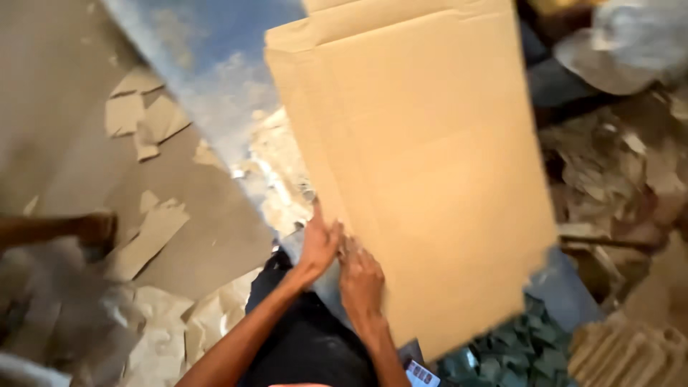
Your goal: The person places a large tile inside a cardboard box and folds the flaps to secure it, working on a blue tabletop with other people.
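A large flat sheet of brown cardboard with fold creases fills the middle of the view, tilted with its top edge away from me. My left hand grips its lower left edge, fingers curled over the rim. My right hand lies right beside it, pressed on the sheet's near face close to the same edge. Both forearms come up from the bottom, over my dark trousers.
Torn cardboard scraps litter the brown floor on the left. A shiny metal surface runs under the sheet. A heap of paper waste lies at right, with corrugated pieces at bottom right. A foot shows at the left edge.
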